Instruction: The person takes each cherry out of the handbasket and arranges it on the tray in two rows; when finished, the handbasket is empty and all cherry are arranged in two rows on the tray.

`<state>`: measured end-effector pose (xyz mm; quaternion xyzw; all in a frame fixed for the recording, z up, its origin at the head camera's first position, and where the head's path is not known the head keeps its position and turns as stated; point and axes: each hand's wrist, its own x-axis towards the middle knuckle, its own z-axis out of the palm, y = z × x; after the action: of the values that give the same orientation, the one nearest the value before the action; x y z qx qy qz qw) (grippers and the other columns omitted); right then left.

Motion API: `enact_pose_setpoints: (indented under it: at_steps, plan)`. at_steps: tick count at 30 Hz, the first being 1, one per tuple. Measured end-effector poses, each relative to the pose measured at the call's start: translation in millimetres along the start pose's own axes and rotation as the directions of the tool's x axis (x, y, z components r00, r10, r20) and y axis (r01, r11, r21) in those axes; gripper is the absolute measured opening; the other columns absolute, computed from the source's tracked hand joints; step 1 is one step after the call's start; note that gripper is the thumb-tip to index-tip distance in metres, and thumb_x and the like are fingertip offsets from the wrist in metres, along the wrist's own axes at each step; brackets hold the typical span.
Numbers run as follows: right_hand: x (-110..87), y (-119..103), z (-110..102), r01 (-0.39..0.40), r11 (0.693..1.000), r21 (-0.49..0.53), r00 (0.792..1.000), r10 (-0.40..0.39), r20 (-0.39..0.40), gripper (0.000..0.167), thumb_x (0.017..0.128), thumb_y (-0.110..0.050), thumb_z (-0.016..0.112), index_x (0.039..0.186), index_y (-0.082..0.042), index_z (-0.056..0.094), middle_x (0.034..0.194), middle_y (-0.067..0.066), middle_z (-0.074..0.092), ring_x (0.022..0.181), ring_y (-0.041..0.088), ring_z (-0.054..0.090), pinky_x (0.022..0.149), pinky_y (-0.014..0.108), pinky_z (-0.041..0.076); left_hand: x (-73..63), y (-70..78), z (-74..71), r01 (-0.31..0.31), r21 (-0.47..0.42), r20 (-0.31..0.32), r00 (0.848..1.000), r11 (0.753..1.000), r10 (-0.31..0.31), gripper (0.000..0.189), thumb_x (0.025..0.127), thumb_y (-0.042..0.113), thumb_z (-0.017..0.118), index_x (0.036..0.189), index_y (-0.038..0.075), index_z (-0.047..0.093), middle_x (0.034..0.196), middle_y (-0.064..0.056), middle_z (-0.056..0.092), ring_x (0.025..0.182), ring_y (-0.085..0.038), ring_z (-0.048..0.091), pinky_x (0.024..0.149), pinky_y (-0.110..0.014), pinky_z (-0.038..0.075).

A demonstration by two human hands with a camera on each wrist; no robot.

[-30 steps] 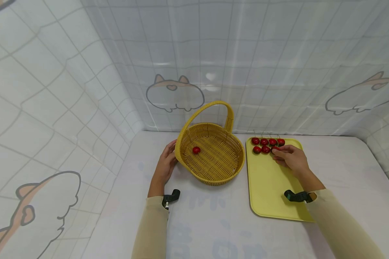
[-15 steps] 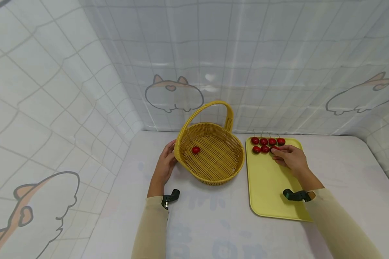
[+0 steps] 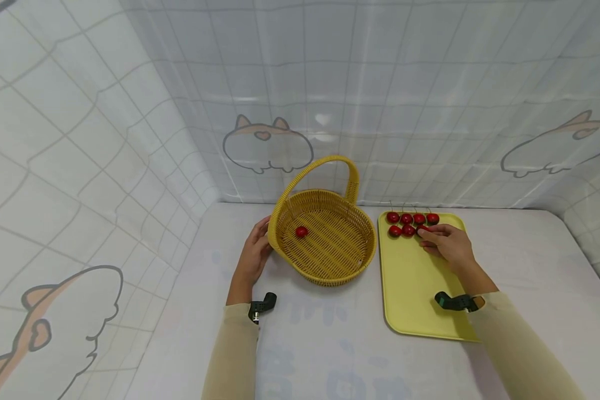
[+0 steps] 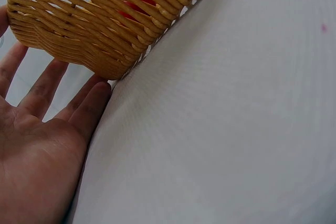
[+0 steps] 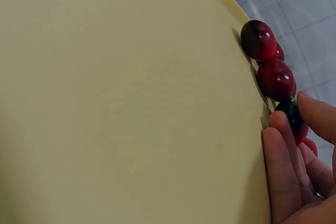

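Observation:
A yellow woven basket (image 3: 325, 278) with a tall arched handle stands on the table, one red cherry (image 3: 301, 231) lying inside it. Against the basket's left side rests my left hand (image 3: 256, 253); in the left wrist view its fingers (image 4: 44, 87) reach out nearly straight, tips touching the weave. My right hand (image 3: 449, 244) is at the upper right of a yellow tray (image 3: 420, 294). Between thumb and fingers it pinches a dark red cherry (image 5: 295, 121), partly hidden by the fingertips. Several other cherries (image 3: 406, 219) lie in two rows along the tray's far end, stems pointing back.
The table has a pale, faintly printed cover (image 3: 325, 344). Just behind the basket and tray rises a white tiled-pattern sheet (image 3: 390, 139), with another along the left side (image 3: 145, 183). The tray stands close to the basket's right side.
Almost nothing differs. The view has shifted very slightly; my right hand stays at the same cherry and my left hand stays against the basket.

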<state>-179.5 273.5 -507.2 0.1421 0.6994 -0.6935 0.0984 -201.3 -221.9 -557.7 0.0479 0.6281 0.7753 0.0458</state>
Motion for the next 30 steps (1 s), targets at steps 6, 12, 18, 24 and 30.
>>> enact_pose_setpoints:
  at_steps: [6, 12, 18, 24, 30]
  plan:
    - [3.5, 4.6, -1.0, 0.008, 1.000, 0.020, 1.000, -0.008, -0.009, 0.043, 0.094, -0.020, 0.075, 0.125, 0.000, 0.052, 0.085, -0.010, 0.072, 0.076, 0.008, 0.074, 0.072, 0.025, 0.061, -0.3, -1.1, -0.3, -0.002, -0.009, 0.000, 1.000, 1.000, 0.002, 0.050, 0.103, 0.022, 0.059, 0.152, 0.025, 0.047, 0.159, -0.002, 0.042, 0.143, -0.029, 0.045, 0.107, -0.027, 0.047]
    - [13.4, 17.1, -5.1, 0.036, 0.999, 0.005, 0.999, -0.036, -0.026, 0.043, 0.093, -0.025, 0.075, 0.124, -0.005, 0.053, 0.088, -0.014, 0.071, 0.079, 0.006, 0.074, 0.074, 0.024, 0.061, -0.2, -0.2, -0.3, -0.004, -0.011, 0.004, 1.000, 1.000, 0.004, 0.050, 0.103, 0.020, 0.059, 0.152, 0.024, 0.047, 0.159, -0.002, 0.042, 0.142, -0.029, 0.046, 0.108, -0.029, 0.046]
    - [8.7, 14.0, -7.6, 0.019, 0.988, 0.152, 1.000, -0.019, -0.007, 0.046, 0.094, -0.021, 0.074, 0.128, -0.004, 0.050, 0.093, -0.012, 0.073, 0.082, 0.010, 0.075, 0.076, 0.027, 0.061, -0.2, 1.7, 0.2, -0.004, -0.016, 0.003, 1.000, 1.000, 0.004, 0.052, 0.102, 0.022, 0.060, 0.152, 0.025, 0.047, 0.159, -0.002, 0.042, 0.142, -0.027, 0.046, 0.108, -0.029, 0.046]
    - [2.8, 9.6, -7.5, 0.046, 0.992, 0.115, 0.997, -0.038, -0.064, 0.051, 0.092, -0.020, 0.076, 0.132, -0.002, 0.050, 0.093, -0.010, 0.069, 0.081, 0.010, 0.074, 0.074, 0.027, 0.061, -0.9, 2.3, 1.2, -0.004, -0.014, 0.006, 1.000, 1.000, 0.004, 0.051, 0.103, 0.021, 0.059, 0.152, 0.024, 0.046, 0.159, -0.004, 0.041, 0.142, -0.028, 0.046, 0.108, -0.029, 0.046]
    - [-0.3, 1.8, -1.4, 0.133, 0.979, -0.156, 0.986, -0.147, -0.083, 0.061, 0.093, -0.035, 0.074, 0.137, 0.000, 0.052, 0.093, -0.019, 0.068, 0.082, 0.006, 0.074, 0.076, 0.024, 0.061, -1.0, 3.2, 2.3, 0.001, -0.015, 0.000, 1.000, 1.000, -0.001, 0.049, 0.103, 0.019, 0.058, 0.151, 0.024, 0.047, 0.158, -0.003, 0.043, 0.142, -0.029, 0.046, 0.106, -0.028, 0.047]
